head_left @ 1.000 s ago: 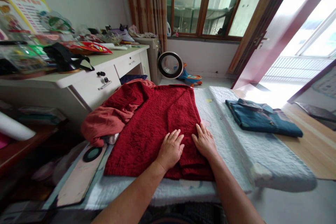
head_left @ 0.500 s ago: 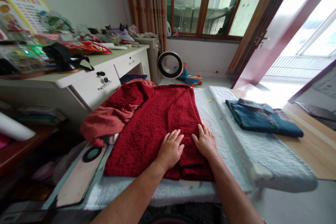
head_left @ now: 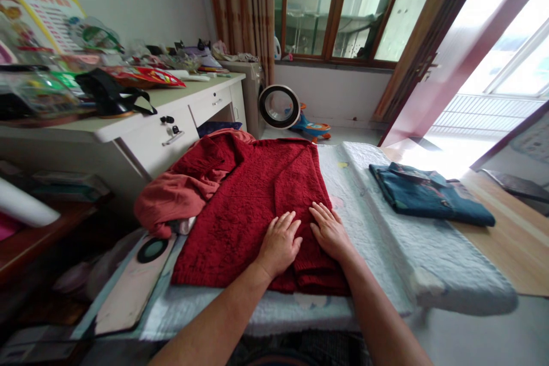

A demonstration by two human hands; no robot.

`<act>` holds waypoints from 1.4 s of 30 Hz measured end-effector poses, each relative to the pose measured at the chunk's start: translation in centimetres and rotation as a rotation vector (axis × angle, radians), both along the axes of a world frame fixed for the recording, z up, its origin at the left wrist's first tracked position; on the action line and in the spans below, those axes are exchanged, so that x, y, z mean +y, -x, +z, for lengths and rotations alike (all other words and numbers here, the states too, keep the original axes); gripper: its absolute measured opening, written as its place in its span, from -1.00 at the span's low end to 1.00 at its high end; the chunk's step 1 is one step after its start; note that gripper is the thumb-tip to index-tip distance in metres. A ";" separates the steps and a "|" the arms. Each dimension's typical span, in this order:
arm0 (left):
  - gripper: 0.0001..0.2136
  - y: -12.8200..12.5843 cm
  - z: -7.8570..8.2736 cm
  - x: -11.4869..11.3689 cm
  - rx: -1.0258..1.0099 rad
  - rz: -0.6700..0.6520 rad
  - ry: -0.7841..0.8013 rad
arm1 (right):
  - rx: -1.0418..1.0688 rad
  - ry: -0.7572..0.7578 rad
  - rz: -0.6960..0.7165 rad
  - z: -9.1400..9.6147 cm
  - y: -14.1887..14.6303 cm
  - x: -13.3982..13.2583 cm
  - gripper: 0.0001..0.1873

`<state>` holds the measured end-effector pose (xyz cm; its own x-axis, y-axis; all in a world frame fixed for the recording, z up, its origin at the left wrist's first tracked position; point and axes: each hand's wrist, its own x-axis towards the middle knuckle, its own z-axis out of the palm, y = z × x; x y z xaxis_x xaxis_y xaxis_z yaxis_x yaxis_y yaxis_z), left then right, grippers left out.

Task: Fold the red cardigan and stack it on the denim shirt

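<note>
A dark red textured top [head_left: 240,206] lies spread on a pale blue padded cover [head_left: 364,251], its right side folded over in a long strip. My left hand [head_left: 281,243] rests flat on the middle of the top, fingers stretched out. On the folded strip near the right edge lies my right hand [head_left: 330,231], also open with its palm down. Neither hand grips the cloth. Crumpled salmon-pink clothing [head_left: 171,200] is bunched against the top's left side, partly under its far left part.
Folded blue denim clothing [head_left: 429,194] lies at the right, by a wooden surface [head_left: 510,234]. A pale board [head_left: 132,291] with a dark ring sits at the front left. A cluttered white desk [head_left: 171,120] stands left, with a washing machine [head_left: 253,80], door open, behind.
My right hand has slid slightly left, from the top's right edge onto the folded strip. My left hand stays in about the same place.
</note>
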<state>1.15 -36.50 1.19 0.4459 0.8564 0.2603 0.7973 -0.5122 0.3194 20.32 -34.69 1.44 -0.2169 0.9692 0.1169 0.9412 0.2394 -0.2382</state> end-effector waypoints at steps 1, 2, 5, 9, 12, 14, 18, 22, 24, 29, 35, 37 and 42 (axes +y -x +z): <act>-0.60 0.0 0.0 0.0 -0.001 0.000 0.001 | -0.006 0.006 -0.008 0.0 0.0 0.0 -0.46; -0.59 0.0 0.0 0.0 -0.002 0.000 0.002 | -0.011 0.014 -0.014 0.0 0.1 0.0 -0.46; -0.59 0.1 0.1 0.0 -0.005 0.001 0.006 | -0.017 0.041 -0.009 0.6 0.0 0.3 -0.44; -0.59 0.2 0.3 0.0 -0.010 -0.003 0.030 | -0.042 0.079 0.025 2.9 0.3 1.6 -0.51; -0.58 0.2 0.4 0.0 -0.011 -0.001 0.049 | -0.124 0.107 -0.004 4.7 1.0 3.2 -0.69; -0.58 0.2 0.4 -0.1 -0.013 0.002 0.054 | -0.173 0.091 -0.053 5.2 1.6 4.3 -0.73; -0.58 0.1 0.4 -0.1 -0.017 0.001 0.051 | -0.183 0.036 -0.104 4.5 2.1 5.8 -0.76; -0.58 0.1 0.5 -0.2 -0.025 0.004 0.042 | -0.126 -0.074 -0.092 2.7 1.6 6.2 -0.80; -0.58 0.1 0.5 -0.2 -0.028 0.006 0.040 | -0.103 -0.108 -0.082 2.2 1.3 6.2 -0.81; -0.57 0.0 0.8 -0.2 -0.027 0.006 0.059 | -0.102 -0.141 -0.058 1.9 0.8 6.2 -0.85; -0.58 0.0 0.9 -0.2 -0.027 0.008 0.061 | -0.082 -0.131 -0.045 1.7 0.5 6.3 -0.81; -0.57 0.0 0.9 -0.2 -0.027 0.007 0.060 | -0.085 -0.110 -0.040 1.6 0.5 6.3 -0.77; -0.57 0.0 0.7 -0.1 -0.031 0.005 0.057 | -0.065 -0.062 -0.033 1.6 0.4 6.3 -0.71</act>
